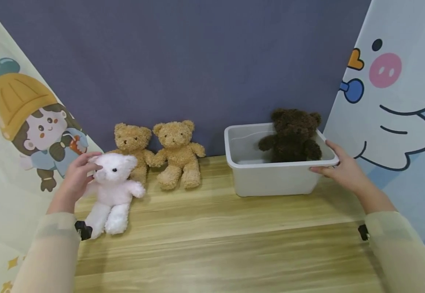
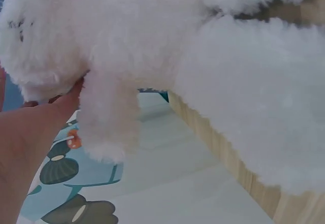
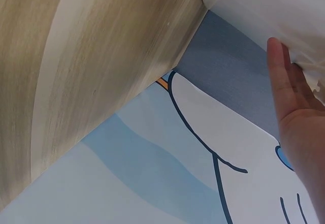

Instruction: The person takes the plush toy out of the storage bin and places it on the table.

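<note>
My left hand (image 1: 76,176) grips the white teddy bear (image 1: 112,193) by the side of its head, fingers over the top and face. In the left wrist view the thumb (image 2: 61,102) lies under the head, beside one dangling arm. At the right, a light grey plastic bin (image 1: 272,179) stands on the table. My right hand (image 1: 344,169) holds its right rim, thumb toward the front and fingers along the side. A dark brown teddy bear (image 1: 295,128) sits inside the bin, its lower body hidden by the front wall.
Two tan teddy bears sit against the dark back wall (image 1: 212,61): one (image 1: 175,152) in plain view, the other (image 1: 133,138) partly behind the white bear. Printed panels with cartoon figures close off the left (image 1: 11,162) and right (image 1: 410,122) sides of the wooden table (image 1: 205,252).
</note>
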A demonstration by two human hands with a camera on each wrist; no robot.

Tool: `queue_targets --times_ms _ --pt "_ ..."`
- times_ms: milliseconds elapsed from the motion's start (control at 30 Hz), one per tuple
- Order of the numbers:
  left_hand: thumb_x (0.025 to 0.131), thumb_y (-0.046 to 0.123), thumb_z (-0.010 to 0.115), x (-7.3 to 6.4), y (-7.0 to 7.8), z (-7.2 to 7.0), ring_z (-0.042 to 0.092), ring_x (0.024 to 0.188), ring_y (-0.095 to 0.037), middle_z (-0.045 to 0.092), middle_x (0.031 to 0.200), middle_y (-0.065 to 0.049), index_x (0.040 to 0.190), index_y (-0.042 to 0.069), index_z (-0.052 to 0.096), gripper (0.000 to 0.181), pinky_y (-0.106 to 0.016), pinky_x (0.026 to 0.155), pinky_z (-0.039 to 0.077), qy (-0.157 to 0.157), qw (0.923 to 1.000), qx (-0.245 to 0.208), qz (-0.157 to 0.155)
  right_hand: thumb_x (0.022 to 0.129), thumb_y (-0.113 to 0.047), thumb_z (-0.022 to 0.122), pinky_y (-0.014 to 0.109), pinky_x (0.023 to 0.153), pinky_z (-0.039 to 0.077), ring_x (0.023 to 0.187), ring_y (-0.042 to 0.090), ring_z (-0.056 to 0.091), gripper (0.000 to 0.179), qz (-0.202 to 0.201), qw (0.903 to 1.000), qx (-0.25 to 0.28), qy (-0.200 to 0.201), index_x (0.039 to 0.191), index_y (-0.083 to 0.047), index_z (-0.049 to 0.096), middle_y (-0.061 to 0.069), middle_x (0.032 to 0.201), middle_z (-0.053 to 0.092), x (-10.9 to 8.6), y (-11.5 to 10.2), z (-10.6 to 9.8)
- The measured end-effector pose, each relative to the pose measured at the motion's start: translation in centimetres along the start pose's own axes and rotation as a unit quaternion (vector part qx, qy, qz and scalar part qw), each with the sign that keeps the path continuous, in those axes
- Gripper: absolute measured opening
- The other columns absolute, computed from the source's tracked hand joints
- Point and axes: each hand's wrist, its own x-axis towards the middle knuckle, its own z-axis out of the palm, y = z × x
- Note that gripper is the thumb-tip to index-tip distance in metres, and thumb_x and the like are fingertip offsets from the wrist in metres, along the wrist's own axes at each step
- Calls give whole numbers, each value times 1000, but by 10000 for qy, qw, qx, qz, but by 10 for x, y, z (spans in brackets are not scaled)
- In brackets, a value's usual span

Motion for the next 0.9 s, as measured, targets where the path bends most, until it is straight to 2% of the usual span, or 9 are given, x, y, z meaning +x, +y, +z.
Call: queue_targets --times_ms 67,167,300,433,533,600,700,767,900 --pt "108 13 61 -1 4 0 42 138 -4 46 153 13 142 23 60 36 -32 111 34 86 9996 -247 142 91 -54 82 55 87 54 112 47 69 123 -3 10000 -14 1 173 -22 -5 44 158 34 1 0 0" --pt "107 7 61 -3 13 0 57 116 1 63 122 21 134 18 66 30 -36 130 20 366 9952 -771 470 91 -55 81 55 88 54 115 49 68 124 19 10000 -5 -52 173 -23 -6 44 161 30 1 0 1" --pt "105 2 61 -4 27 5 64 101 4 71 107 19 126 10 71 26 -33 135 7 817 9868 -1063 904 92 -54 81 59 88 52 120 54 62 123 -13 10000 -2 -27 173 -23 -5 45 162 27 0 0 0" --pt "104 1 60 -2 42 12 67 99 2 73 106 16 123 7 72 23 -22 129 24 920 9819 -1197 1144 92 -53 82 63 88 48 126 57 54 122 -17 10000 -29 31 173 -24 -5 46 160 30 1 1 0" --pt "103 -3 60 2 49 20 70 96 -2 76 106 10 119 4 73 21 -14 108 44 823 9762 -1489 1345 91 -53 82 68 90 45 134 61 45 123 -5 10000 -20 3 173 -25 -5 46 164 23 3 2 -1" --pt "102 -7 59 5 53 28 71 93 -4 78 105 7 117 2 74 23 -13 96 50 816 9717 -1631 1504 91 -53 82 73 94 42 141 65 36 122 -17 10000 -22 -4 173 -26 -5 44 168 16 4 3 -1" --pt "101 -9 56 8 58 38 70 92 -6 78 106 6 116 1 75 27 -17 94 52 893 9694 -1606 1627 91 -54 82 79 99 38 146 68 28 122 -25 10000 -24 -14 173 -28 -6 40 171 10 5 3 -2" --pt "100 -9 54 10 61 45 69 93 -6 78 107 8 118 1 75 29 -21 104 48 958 9712 -1475 1604 91 -54 82 83 104 33 148 70 21 122 -20 10000 -40 -36 173 -28 -6 37 173 6 5 3 -3" --pt "100 -8 53 13 67 57 69 98 -7 77 108 8 119 1 75 30 -23 105 46 896 9730 -1444 1562 91 -56 81 83 103 34 147 70 23 123 10 9999 -123 -87 173 -27 -6 38 173 7 3 3 -4"
